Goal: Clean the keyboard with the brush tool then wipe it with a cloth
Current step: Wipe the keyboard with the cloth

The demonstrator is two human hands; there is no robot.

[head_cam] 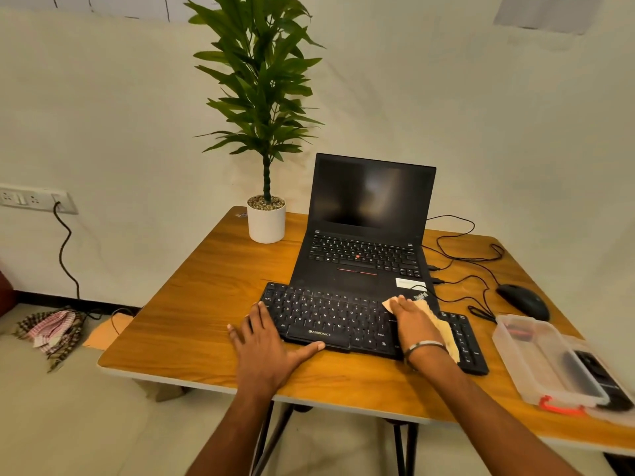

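A black keyboard lies across the wooden table, in front of an open black laptop. My right hand presses flat on a beige cloth over the right part of the keyboard; the cloth sticks out beyond my fingertips and along my wrist. My left hand rests flat at the keyboard's left front corner, fingers spread, thumb along the front edge. The brush tool cannot be told apart in this view.
A clear plastic box with an orange latch and dark items inside sits at the right, its lid beside it. A black mouse and its cables lie behind the box. A potted plant stands at the back left. Cloths lie on the floor.
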